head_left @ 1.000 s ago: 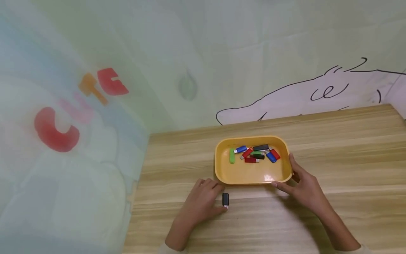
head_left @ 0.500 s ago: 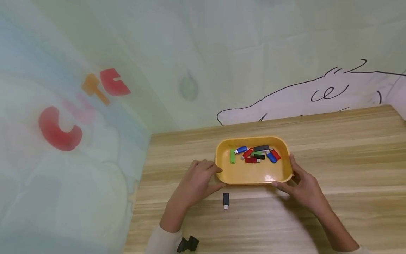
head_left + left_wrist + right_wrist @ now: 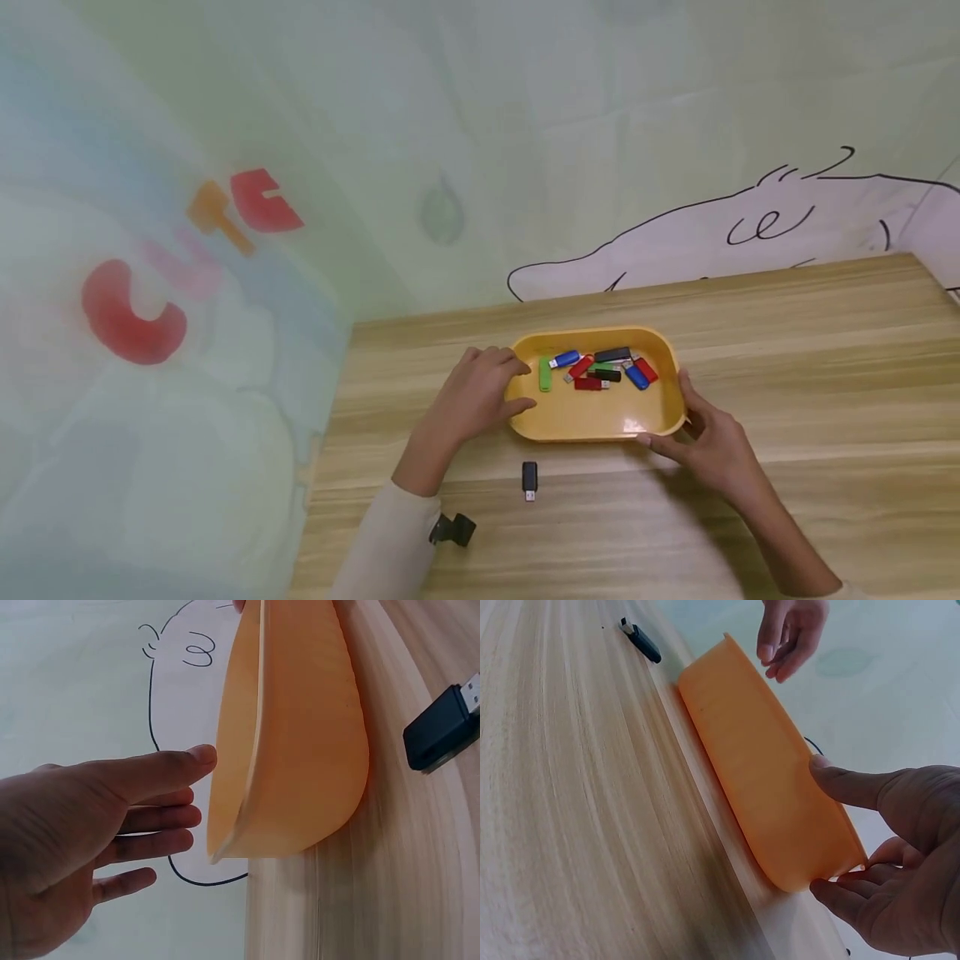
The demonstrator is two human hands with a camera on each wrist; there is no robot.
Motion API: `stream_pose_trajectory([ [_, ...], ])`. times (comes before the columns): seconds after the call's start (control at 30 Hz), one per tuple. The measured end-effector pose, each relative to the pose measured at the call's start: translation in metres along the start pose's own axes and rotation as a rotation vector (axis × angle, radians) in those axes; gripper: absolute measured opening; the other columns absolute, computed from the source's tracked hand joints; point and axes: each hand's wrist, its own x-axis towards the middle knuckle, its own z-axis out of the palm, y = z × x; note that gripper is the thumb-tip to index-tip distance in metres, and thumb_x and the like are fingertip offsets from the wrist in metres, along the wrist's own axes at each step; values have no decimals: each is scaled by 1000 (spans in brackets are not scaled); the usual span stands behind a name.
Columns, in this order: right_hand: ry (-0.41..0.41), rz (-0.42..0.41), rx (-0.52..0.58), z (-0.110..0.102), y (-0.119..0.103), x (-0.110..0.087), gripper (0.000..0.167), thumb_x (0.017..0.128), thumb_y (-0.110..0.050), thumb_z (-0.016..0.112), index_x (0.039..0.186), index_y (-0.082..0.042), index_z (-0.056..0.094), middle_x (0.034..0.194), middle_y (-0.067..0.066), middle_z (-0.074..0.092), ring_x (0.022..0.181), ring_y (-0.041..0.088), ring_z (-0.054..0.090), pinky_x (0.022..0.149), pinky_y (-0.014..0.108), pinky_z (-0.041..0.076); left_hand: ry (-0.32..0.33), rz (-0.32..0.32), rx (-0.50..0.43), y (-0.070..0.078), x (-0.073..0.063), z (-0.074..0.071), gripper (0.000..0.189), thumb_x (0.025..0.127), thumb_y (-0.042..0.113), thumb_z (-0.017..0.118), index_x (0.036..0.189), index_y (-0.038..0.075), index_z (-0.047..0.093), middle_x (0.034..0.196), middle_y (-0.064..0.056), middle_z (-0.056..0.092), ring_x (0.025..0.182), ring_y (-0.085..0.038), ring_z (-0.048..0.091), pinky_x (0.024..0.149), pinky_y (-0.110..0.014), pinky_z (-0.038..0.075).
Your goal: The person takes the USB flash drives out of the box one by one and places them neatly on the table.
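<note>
The yellow tray [image 3: 573, 421] is sitting on the table, and a loose cluster of USB sticks [image 3: 592, 384] in red, blue, green and black is lying inside it, mostly towards the far side and the middle. Some are overlapping, with metal plugs pointing various ways, while a flat green stick [image 3: 545, 375] is standing out at the left end. The tray is showing smooth, slightly glossy walls, rounded corners and a thin rim, and its floor is catching a bright reflection near the right front.

The right hand [image 3: 720, 446] is gripping the near right corner, its thumb pressing along the front rim and its fingers curling round the end wall from outside. The left hand [image 3: 480, 392] is hovering at the left end, palm turned towards the tray, thumb and fingers standing wide apart and holding nothing; the right wrist view is showing it clear of the rim.

In front of the tray, a blocky black stick [image 3: 529, 477] is lying on the table, its metal plug facing the person. The table [image 3: 810, 350] is displaying pale, streaked wood grain. Behind it, a pale green wall [image 3: 525, 158] is bearing black line drawing.
</note>
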Motion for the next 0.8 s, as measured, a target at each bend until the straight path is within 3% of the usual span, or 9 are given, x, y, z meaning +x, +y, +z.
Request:
stream_pose_trajectory([
  [0.47, -15, 9, 56, 1, -2, 1, 116, 85, -25, 91, 166, -3, 11, 171, 24, 21, 152, 47, 39, 106, 33, 45, -127, -40, -34, -9, 36, 12, 50, 92, 41, 84, 132, 12, 74, 133, -4, 72, 125, -24, 58, 112, -46, 46],
  [0.8, -22, 12, 67, -1, -2, 0, 116, 85, -28, 91, 166, -2, 12, 172, 23, 21, 153, 46, 37, 106, 30, 45, -135, 13, 85, -6, 53, 25, 54, 90, 45, 85, 133, 14, 74, 133, -2, 71, 119, -23, 53, 106, -41, 47],
])
